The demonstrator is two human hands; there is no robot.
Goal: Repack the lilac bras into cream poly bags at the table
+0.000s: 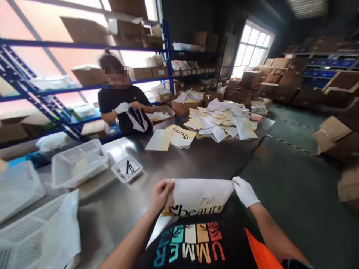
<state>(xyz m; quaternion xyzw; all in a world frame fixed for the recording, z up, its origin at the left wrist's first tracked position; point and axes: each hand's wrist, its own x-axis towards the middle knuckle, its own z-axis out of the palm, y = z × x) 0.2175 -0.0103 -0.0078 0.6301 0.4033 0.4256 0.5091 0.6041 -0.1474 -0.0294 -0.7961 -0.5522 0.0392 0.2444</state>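
I hold a white and yellow printed bag (198, 196) stretched flat in front of my chest, at the near edge of the steel table (179, 160). My bare left hand (160, 194) pinches its upper left corner. My right hand (244, 191), in a white glove, pinches the upper right corner. Black lettering runs along the bag's lower edge.
A pile of similar bags (221, 121) lies at the table's far end, with two more bags (172, 137) nearer. White plastic baskets (78, 162) and a small tray (126, 170) stand at left. A co-worker (123, 101) handles a dark garment across the table. Cardboard boxes (335, 138) line the floor at right.
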